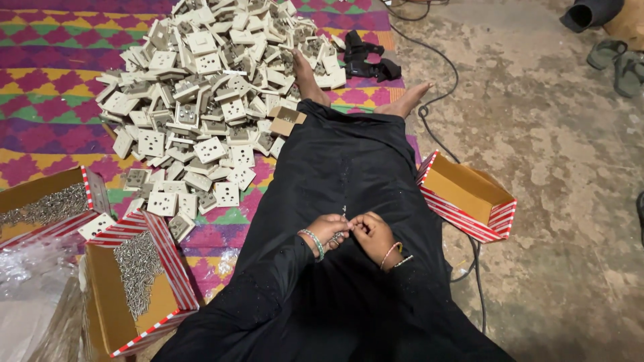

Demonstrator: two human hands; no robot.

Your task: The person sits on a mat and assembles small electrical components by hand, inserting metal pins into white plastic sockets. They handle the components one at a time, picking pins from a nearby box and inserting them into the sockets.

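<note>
I sit on the floor with my legs stretched out under a black garment [349, 167]. My left hand [325, 230] and my right hand [373, 234] meet on my lap, fingers pinched together around small metal pieces [339, 236], probably screws; they are too small to tell apart. A large heap of cream wall-socket plates [208, 87] lies on the patterned mat to the left of my legs, out of reach of both hands.
An open cardboard box of small metal screws [137, 268] stands by my left hip, another [47, 204] further left. An open brown box [466, 194] sits at my right on the concrete floor. A black cable [443, 67], a black tool [369, 60] and sandals [617, 64] lie beyond.
</note>
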